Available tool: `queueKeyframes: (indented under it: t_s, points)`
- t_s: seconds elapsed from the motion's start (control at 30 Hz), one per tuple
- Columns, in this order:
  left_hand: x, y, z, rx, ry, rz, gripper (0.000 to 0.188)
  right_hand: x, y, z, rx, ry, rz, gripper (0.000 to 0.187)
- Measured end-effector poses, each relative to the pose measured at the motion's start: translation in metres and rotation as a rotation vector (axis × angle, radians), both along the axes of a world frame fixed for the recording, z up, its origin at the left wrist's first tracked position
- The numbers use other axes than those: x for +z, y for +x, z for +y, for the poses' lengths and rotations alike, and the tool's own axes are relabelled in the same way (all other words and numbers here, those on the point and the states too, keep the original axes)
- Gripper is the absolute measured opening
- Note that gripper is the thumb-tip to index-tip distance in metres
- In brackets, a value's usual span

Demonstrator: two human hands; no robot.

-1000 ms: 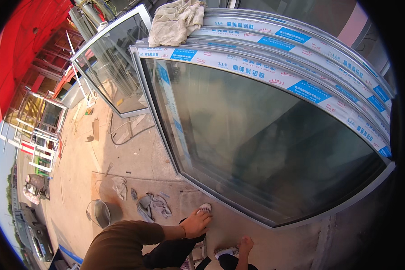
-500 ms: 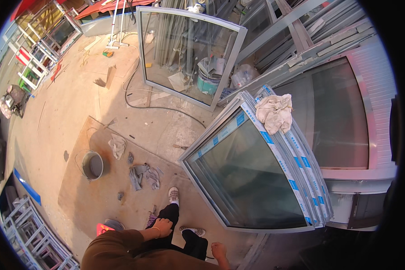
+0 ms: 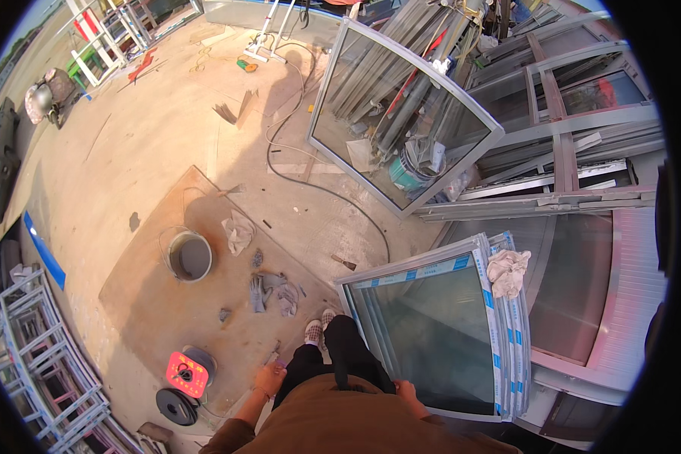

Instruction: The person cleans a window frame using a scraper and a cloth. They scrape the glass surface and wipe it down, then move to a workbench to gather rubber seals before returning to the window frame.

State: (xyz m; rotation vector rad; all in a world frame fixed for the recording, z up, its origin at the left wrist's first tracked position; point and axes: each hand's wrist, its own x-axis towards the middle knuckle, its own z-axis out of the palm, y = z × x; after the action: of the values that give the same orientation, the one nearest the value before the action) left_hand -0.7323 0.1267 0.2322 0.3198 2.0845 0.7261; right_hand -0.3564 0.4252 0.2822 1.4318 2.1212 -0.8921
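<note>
Several Framed Panes point(image 3: 431, 333) Stacked

They were edged with film point(image 3: 431, 270), seemingly against scratches. The right hand point(image 3: 406, 390) was held near them, the left hand point(image 3: 269, 378) by the thigh point(image 3: 308, 359); whether anything was grasped could not be told.

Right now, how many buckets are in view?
2: a grey bucket on the brown board, and a teal bucket seen through the clear window. Others may be hidden.
</note>
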Motion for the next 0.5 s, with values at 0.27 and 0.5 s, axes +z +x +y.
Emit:
queueKeyframes:
  t_s: [0.27,0.5]
  points:
    - [-0.005,-0.054,0.009,0.462,0.128,-0.153,0.035,0.0,-0.204,0.153,0.329,-0.122,-0.074,0.027]
    - [0.001,-0.182,0.084,0.723,-0.071,-0.13,0.04,-0.068,-0.448,0.307,0.667,-0.102,-0.071,0.027]
